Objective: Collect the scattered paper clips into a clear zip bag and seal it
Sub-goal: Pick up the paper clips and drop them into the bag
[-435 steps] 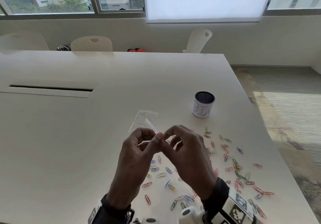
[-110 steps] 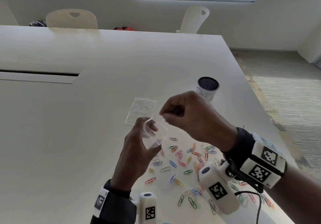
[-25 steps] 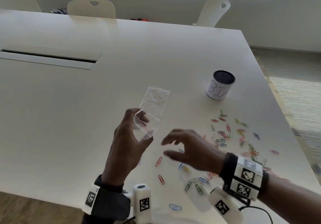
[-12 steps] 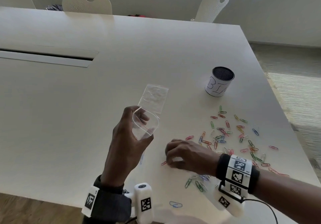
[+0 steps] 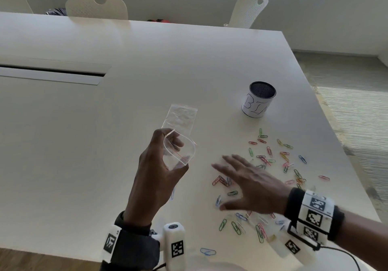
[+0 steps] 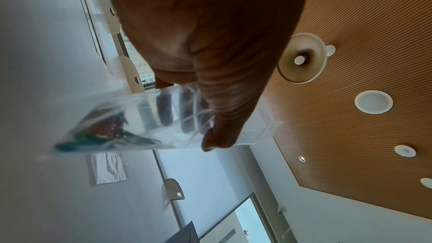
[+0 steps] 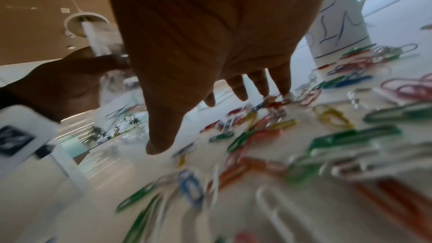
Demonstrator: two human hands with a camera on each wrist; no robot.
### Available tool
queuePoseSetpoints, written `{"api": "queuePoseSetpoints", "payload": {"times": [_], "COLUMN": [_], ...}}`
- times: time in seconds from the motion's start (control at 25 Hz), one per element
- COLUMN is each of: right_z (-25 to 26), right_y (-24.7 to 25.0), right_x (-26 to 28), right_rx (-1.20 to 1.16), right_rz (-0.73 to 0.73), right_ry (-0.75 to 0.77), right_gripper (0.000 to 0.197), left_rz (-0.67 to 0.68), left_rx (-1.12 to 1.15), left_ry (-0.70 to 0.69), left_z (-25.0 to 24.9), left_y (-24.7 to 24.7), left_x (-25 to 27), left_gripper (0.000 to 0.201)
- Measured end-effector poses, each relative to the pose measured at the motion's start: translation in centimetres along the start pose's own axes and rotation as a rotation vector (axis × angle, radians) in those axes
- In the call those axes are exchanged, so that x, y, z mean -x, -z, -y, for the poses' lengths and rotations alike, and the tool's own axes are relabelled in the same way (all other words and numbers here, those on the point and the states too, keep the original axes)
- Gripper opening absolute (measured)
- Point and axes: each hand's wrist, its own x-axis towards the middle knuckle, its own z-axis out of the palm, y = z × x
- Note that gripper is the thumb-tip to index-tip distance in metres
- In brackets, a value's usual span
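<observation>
Half a second ago the right hand [image 5: 249,183] was bunched over the paper clips [image 5: 270,161] with its fingers curled down; now it is spread flat, fingers [image 5: 225,166] straight and fanned toward the left, low over the near part of the scatter. From the right wrist view the fingertips [image 7: 284,88] reach down to the clips, though blur hides whether they touch, and the hand grips nothing that can be seen.

The left hand [image 5: 159,172] has kept its place, raised above the desk [image 5: 105,123] to the left of the clips. Its fingers and thumb are curled round a clear zip bag [image 5: 178,152], holding it upright with the mouth pulled open into a rounded loop. The left wrist view shows the thumb [image 6: 224,117] pressed on the outside of the bag [image 6: 163,121] and a small bunch of coloured clips [image 6: 103,132] already lying in its bottom end.

A second clear bag [image 5: 181,119] lies flat on the desk just beyond the left hand. The remaining clips are strewn over the near right part of the desk, from under the right hand out toward the right edge, with one blue clip [image 5: 207,251] apart at the near edge. A small round tin [image 5: 259,99] wrapped in white paper with handwritten letters stands beyond the clips. White chairs [image 5: 96,6] line the far side.
</observation>
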Motion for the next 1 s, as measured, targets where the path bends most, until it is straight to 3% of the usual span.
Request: {"api": "queuePoseSetpoints", "payload": {"times": [0.24, 0.44, 0.6, 0.8, 1.0], "right_z": [1.2, -0.2, 0.9, 0.5, -0.5], "right_y": [-4.0, -4.0, -2.3, -1.4, 0.7], "right_x": [0.7, 1.0, 0.9, -0.5, -1.3], "right_rx": [-0.172, -0.100, 0.030, 0.020, -0.320], "right_rz": [-0.113, -0.224, -0.308, -0.278, -0.261], "right_ry": [0.156, 0.238, 0.269, 0.192, -0.027], "right_gripper": [0.055, 0.054, 0.039, 0.022, 0.008], "left_rz": [0.026, 0.039, 0.053, 0.068, 0.087], "left_rx": [0.003, 0.004, 0.012, -0.010, -0.004], "left_ry": [-0.018, -0.019, -0.015, -0.019, -0.036], "left_z": [-0.5, -0.4, -0.4, -0.3, -0.3], "left_y": [-0.6, -0.8, -0.9, -1.1, -1.5], "left_x": [-0.3, -0.2, 0.0, 0.3, 0.5], "left_gripper": [0.044, 0.045, 0.044, 0.047, 0.048]}}
